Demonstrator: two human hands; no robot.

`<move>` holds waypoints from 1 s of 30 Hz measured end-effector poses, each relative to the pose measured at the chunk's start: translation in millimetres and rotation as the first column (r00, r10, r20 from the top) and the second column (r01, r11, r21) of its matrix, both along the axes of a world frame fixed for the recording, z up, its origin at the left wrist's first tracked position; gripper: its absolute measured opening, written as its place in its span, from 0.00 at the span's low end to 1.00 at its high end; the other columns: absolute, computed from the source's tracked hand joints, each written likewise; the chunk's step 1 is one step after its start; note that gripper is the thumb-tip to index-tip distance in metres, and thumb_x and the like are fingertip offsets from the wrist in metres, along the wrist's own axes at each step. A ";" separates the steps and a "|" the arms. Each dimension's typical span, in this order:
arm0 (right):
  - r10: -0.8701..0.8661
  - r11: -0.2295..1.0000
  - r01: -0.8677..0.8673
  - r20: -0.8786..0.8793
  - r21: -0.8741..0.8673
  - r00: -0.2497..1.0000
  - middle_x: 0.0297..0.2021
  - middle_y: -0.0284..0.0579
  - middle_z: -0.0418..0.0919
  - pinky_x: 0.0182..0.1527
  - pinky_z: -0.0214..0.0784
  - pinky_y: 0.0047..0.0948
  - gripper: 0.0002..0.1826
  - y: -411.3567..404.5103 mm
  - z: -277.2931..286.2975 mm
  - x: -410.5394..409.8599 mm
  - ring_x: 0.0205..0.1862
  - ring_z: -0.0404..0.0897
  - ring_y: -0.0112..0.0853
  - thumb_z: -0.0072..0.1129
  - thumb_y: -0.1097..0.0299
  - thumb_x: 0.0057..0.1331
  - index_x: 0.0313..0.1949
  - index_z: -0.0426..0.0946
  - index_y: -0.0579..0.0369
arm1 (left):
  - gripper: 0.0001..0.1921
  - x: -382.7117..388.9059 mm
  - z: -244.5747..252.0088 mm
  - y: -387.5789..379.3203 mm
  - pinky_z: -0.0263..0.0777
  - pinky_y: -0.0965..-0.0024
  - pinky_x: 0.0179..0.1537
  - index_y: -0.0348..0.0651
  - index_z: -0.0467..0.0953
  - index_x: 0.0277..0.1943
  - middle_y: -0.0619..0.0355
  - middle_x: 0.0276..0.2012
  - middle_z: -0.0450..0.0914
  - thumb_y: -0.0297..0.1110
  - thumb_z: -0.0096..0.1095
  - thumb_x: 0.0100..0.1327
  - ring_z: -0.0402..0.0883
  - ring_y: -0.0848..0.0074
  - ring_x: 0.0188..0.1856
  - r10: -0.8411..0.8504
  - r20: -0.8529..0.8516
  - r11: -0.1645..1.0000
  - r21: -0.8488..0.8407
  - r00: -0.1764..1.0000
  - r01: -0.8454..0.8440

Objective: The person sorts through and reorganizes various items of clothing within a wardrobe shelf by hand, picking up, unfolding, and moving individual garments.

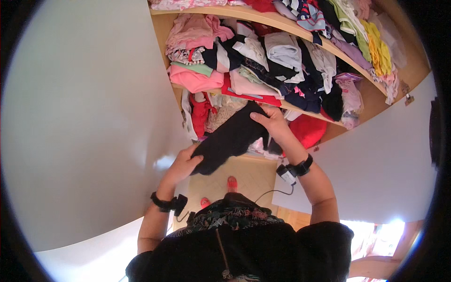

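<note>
A folded black garment (pixel 230 137) is stretched slantwise between my two hands, in front of the wardrobe shelves. My left hand (pixel 185 164) grips its lower left end, thumb on top. The upper right end is pinched by my right hand (pixel 273 121), with the thumb over the cloth and the fingers mostly behind it. Past the garment, a middle shelf (pixel 303 112) bears piled clothes, among them a folded white garment (pixel 282 51) and a coral pink one (pixel 197 78). Part of the compartment below is hidden by the black cloth.
A large white wardrobe door (pixel 88 116) stands at the left and another door (pixel 370 169) at the right. The upper shelf (pixel 260 14) also holds clothes. A red plush item (pixel 308 130) lies in the lower compartment. Cables hang from the devices strapped to both wrists.
</note>
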State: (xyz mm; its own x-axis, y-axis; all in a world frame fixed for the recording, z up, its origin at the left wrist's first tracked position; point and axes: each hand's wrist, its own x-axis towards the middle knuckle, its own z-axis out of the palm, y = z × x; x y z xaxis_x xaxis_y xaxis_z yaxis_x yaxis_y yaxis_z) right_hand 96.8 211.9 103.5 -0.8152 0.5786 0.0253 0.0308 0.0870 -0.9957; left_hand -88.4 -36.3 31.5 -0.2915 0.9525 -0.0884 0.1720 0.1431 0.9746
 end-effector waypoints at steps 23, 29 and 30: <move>0.520 0.578 -0.594 0.309 0.559 0.796 0.40 0.48 0.79 0.43 0.71 0.41 0.15 -99.6 -64.2 18.4 0.38 0.79 0.46 0.56 0.64 0.62 0.48 0.76 0.52 | 0.22 -1.5 -22.7 11.9 0.70 0.62 0.57 0.34 0.70 0.57 0.50 0.53 0.77 0.44 0.43 0.71 0.77 0.65 0.54 0.213 0.889 0.940 -0.074 0.406 -0.333; 0.023 0.900 0.014 -0.079 0.437 0.997 0.37 0.42 0.78 0.38 0.69 0.27 0.12 -79.8 -75.4 21.9 0.36 0.78 0.31 0.54 0.73 0.64 0.48 0.76 0.55 | 0.24 -1.2 -19.6 5.8 0.69 0.60 0.59 0.36 0.70 0.58 0.49 0.54 0.76 0.47 0.43 0.70 0.76 0.63 0.55 0.218 0.917 0.937 -0.101 0.333 -0.334; 0.021 0.899 0.016 -0.079 0.438 0.997 0.37 0.42 0.78 0.38 0.69 0.27 0.12 -76.5 -75.5 18.8 0.36 0.78 0.31 0.54 0.73 0.64 0.48 0.76 0.55 | 0.24 0.2 -19.5 6.0 0.69 0.60 0.59 0.36 0.70 0.58 0.49 0.54 0.76 0.47 0.43 0.70 0.76 0.63 0.55 0.216 0.917 0.938 -0.100 0.334 -0.332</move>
